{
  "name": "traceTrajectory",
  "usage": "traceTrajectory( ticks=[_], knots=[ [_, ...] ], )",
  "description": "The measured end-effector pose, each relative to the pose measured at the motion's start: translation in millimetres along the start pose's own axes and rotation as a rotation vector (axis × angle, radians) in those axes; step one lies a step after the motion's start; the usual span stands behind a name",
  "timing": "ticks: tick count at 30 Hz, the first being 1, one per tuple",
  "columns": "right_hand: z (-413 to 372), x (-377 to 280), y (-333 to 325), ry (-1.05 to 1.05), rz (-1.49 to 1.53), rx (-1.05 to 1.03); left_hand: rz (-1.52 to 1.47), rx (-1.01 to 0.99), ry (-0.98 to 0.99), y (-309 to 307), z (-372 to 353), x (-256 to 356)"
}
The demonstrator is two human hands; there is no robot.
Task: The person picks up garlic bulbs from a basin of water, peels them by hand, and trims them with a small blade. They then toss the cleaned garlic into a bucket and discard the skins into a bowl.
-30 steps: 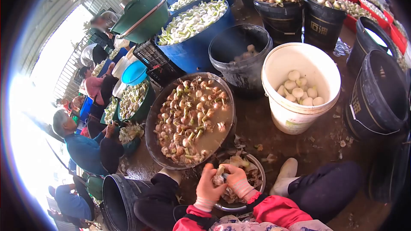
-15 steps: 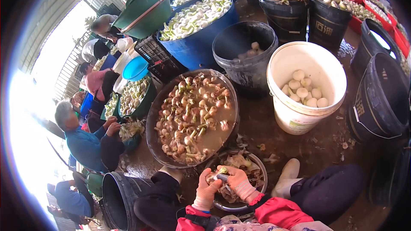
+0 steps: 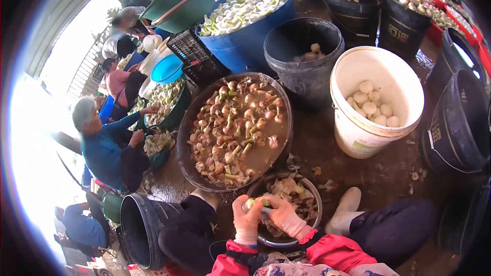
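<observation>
My left hand [image 3: 246, 221], in an orange glove, is closed around a bulb [image 3: 250, 203] with a pale green top. Close against it, my right hand [image 3: 285, 215], gloved too, grips a small metal blade [image 3: 266, 210] that touches the bulb. Both hands are over the left part of a metal basin [image 3: 318, 205] holding brown peelings [image 3: 291, 194]. Just beyond stands a wide tub [image 3: 185, 159] of muddy water with many unpeeled bulbs [image 3: 225, 128]. Fingers partly hide the bulb and the blade.
A white bucket [image 3: 358, 134] with peeled bulbs stands right of the tub, beside a dark bucket [image 3: 302, 82]. Black buckets [image 3: 455, 122] line the right. A person in blue [image 3: 105, 145] sits at the left near a green tub. An empty-looking black bucket [image 3: 138, 230] lies lower left.
The view has shifted slightly. My hands have turned the bulb, and more of its pale surface shows. The person in blue has reached an arm toward the green tub.
</observation>
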State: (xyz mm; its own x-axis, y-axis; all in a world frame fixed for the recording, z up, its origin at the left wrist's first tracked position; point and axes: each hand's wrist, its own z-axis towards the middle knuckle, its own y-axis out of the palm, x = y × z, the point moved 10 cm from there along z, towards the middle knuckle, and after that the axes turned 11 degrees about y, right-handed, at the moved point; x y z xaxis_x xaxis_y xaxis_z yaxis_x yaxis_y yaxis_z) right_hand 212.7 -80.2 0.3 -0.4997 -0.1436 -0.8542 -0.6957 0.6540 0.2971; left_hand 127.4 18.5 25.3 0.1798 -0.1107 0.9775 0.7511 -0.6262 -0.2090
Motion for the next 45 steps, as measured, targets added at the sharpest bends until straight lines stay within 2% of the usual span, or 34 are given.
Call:
traceTrajectory(
  ticks=[1, 3, 4, 6, 8, 9, 10, 11, 13, 14, 15, 17, 19, 21, 23, 25, 26, 28, 29, 31, 32, 33, 35, 36, 37, 38, 39, 41, 42, 43, 45],
  knots=[
    [2, 4, 1, -0.002, -0.002, -0.005, -0.169, 0.007, -0.1, 2, 2, 1],
    [9, 10, -18, -0.124, 0.118, 0.149, -0.38, -0.026, -0.176, 3, 3, -9],
    [10, 8, -30, -0.136, 0.033, 0.216, -0.375, -0.033, -0.176, -3, 3, -6],
    [10, 14, -54, -0.085, -0.042, 0.321, -0.414, -0.326, -0.208, 17, -7, 5],
    [19, 32, -75, -0.09, -0.103, 0.391, -0.465, -0.27, -0.149, 19, -13, 24],
    [29, 48, -76, 0.01, -0.281, 0.319, -0.518, -0.211, -0.084, 15, -12, 34],
    [35, 61, -71, 0.108, -0.459, 0.241, -0.532, -0.129, -0.111, 6, -12, 29],
    [33, 63, -66, 0.103, -0.46, 0.235, -0.531, -0.125, -0.106, -4, -8, 23],
    [19, 46, -37, -0.163, -0.78, 0.173, -0.349, -0.19, -0.113, -26, 1, 5],
    [7, 21, -26, -0.305, -0.693, 0.177, -0.33, -0.199, -0.122, -28, 0, 8],
    [2, 8, -21, -0.303, -0.693, 0.179, -0.33, -0.201, -0.123, -29, -1, 12],
    [3, 12, -7, 0.003, 0.034, -0.136, -0.054, -0.314, 0.084, -23, 1, 33],
    [0, 1, -1, -0.005, 0.122, -0.14, -0.092, -0.328, 0.134, -18, 3, 34],
    [-10, -3, -5, 0.209, -0.01, -0.064, 0.302, -0.458, 0.48, -1, 0, 63],
    [-7, 0, -10, 0.197, -0.01, -0.033, 0.358, -0.467, 0.471, 7, 2, 75],
    [-1, -7, -8, -0.103, -0.288, 0.007, 0.573, -0.613, 0.584, 23, -5, 79],
    [2, 1, -6, -0.098, -0.287, 0.01, 0.57, -0.617, 0.581, 25, -5, 82],
    [2, -1, 3, -0.162, -0.589, 0.065, 0.56, -0.669, 0.558, 33, -6, 83],
    [1, -4, 2, -0.16, -0.588, 0.065, 0.559, -0.67, 0.556, 30, -5, 75],
    [0, -3, -8, -0.02, -0.219, 0.013, 0.102, -0.418, 0.22, -2, 13, 43],
    [6, 5, -13, 0.03, 0.024, -0.033, -0.222, -0.313, -0.132, -10, 7, 23],
    [13, 13, -17, 0.078, 0.267, -0.082, -0.507, -0.286, -0.034, -13, 13, 25],
    [8, 5, -29, 0.119, 0.527, -0.06, -0.83, -0.161, -0.08, -22, 17, 16],
    [8, 3, -36, 0.097, 0.583, -0.039, -0.826, -0.152, -0.074, -24, 16, 14],
    [9, 0, -42, 0.075, 0.64, -0.015, -0.952, -0.089, -0.142, -25, 14, 7],
    [11, 1, -41, 0.127, 0.821, -0.056, -1.078, -0.027, -0.213, -25, 13, 1],
    [11, 3, -45, 0.127, 0.822, -0.058, -1.077, -0.027, -0.212, -27, 15, -4],
    [11, 16, -50, 0.199, 0.58, -0.026, -1.119, 0.014, -0.295, -24, 24, -26],
    [12, 15, -46, 0.059, 0.356, -0.065, -1.086, 0.033, -0.324, -21, 34, -38],
    [8, 20, -37, 0.181, 0.21, -0.072, -1.084, 0.044, -0.388, -8, 48, -37],
    [21, 62, -11, 0.248, 0.015, -0.186, -0.662, -0.196, 0.046, 17, 112, -34]
  ],
)
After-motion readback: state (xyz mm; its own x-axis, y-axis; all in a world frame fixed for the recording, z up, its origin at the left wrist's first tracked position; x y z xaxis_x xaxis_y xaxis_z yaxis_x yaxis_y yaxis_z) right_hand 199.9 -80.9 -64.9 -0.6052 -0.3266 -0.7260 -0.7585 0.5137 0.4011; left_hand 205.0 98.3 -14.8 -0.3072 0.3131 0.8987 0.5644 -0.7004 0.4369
